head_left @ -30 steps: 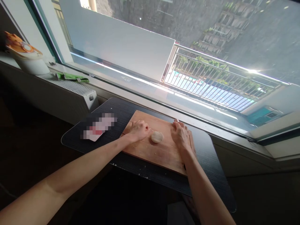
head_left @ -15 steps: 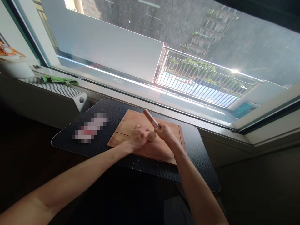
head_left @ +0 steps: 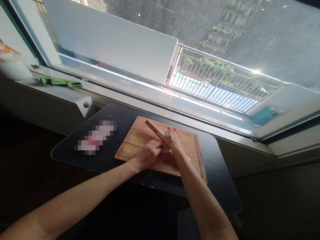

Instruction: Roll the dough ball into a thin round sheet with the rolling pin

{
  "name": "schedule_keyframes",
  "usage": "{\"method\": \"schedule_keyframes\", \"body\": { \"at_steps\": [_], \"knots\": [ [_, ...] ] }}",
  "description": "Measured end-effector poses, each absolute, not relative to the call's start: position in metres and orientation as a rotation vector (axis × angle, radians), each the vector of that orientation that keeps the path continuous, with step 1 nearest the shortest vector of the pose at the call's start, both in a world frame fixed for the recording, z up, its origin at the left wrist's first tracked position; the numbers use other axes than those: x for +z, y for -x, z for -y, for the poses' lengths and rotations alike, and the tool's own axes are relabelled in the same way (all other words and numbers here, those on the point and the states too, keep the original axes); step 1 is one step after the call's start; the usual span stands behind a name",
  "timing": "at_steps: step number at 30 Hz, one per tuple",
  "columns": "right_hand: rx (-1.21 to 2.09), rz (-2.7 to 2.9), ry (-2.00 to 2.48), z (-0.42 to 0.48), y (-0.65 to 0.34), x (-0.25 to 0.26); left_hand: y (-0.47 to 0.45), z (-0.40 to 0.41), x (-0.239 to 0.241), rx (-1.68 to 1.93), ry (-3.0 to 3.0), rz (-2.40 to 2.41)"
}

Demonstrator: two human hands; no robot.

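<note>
On the wooden board (head_left: 136, 131), a small pale piece of dough (head_left: 166, 148) is mostly covered by both hands. My left hand (head_left: 150, 153) is closed at the dough's left edge, its fingertips pressed together on it. A wooden rolling pin (head_left: 153, 128) with a printed label lies slanted across the board, its far end pointing up and left. Over its near end is my right hand (head_left: 173, 139), palm against the pin and fingers reaching forward. The pin's near end is hidden under that hand, and it meets the dough there.
The board rests on a dark folding-style table (head_left: 97, 116) with rounded corners. Left of the board sits a blurred-out white and red item (head_left: 96, 136). Behind are a window ledge, a radiator (head_left: 82, 103) with a green cloth (head_left: 61, 81), and a white container (head_left: 15, 66).
My right hand has slid forward over the pin, its fingers now more stretched. The pin's far end has shifted left and slightly down. My left hand stays by the dough.
</note>
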State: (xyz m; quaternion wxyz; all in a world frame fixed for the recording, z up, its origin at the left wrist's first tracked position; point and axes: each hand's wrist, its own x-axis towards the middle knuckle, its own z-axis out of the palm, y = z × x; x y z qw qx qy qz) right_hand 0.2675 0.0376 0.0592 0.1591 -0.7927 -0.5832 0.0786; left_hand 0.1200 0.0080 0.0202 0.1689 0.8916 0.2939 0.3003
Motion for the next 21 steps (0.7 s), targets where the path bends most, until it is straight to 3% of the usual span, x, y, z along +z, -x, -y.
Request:
{"method": "schedule_keyframes", "body": {
  "at_steps": [8,21],
  "knots": [
    [0.226,1.651,2.222,-0.041,-0.271,0.048,-0.121,-0.012,0.006,1.148,-2.651,-0.692],
    [0.167,1.615,2.252,-0.058,-0.288,0.045,-0.119,-0.009,0.011,1.061,-2.663,-0.734]
  ]
}}
